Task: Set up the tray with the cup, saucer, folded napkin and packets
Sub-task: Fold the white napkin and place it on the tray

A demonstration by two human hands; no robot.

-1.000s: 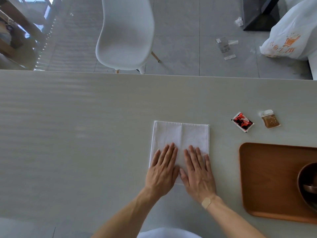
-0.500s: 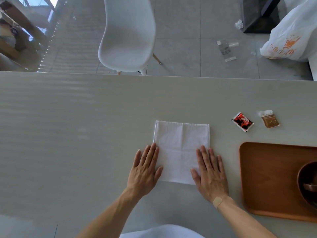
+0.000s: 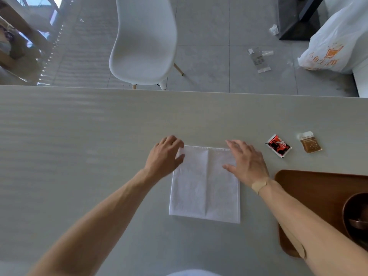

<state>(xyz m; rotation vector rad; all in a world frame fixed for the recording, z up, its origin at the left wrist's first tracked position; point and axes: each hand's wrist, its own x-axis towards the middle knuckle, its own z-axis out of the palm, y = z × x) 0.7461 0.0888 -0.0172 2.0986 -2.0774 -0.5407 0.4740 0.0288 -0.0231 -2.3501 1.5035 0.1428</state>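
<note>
1. Our left hand (image 3: 166,154) pinches the far left corner of the white napkin (image 3: 205,186), fingers curled shut on the cloth.
2. Our right hand (image 3: 247,162) lies spread on the far right corner.
3. The napkin lies flat on the table (image 3: 79,146), left of the wooden tray (image 3: 310,188).
4. We cannot read the print on the red packet (image 3: 278,146) or the brown packet (image 3: 309,144).

One cam only, worn on the head, looking fwd and steeply down at the table (image 3: 79,156) from close above, so nothing is shared w/ a second view. Wide-angle lens: both forearms run in from the bottom edge, left hand (image 3: 165,156) and right hand (image 3: 247,162) sit near centre on the far corners of the napkin (image 3: 203,188), tray (image 3: 318,188) cut off at the right edge. Upper part of the frame looks past the table's far edge to the floor, w/ a chair (image 3: 143,42) and a plastic bag (image 3: 334,44) farther off.
</note>
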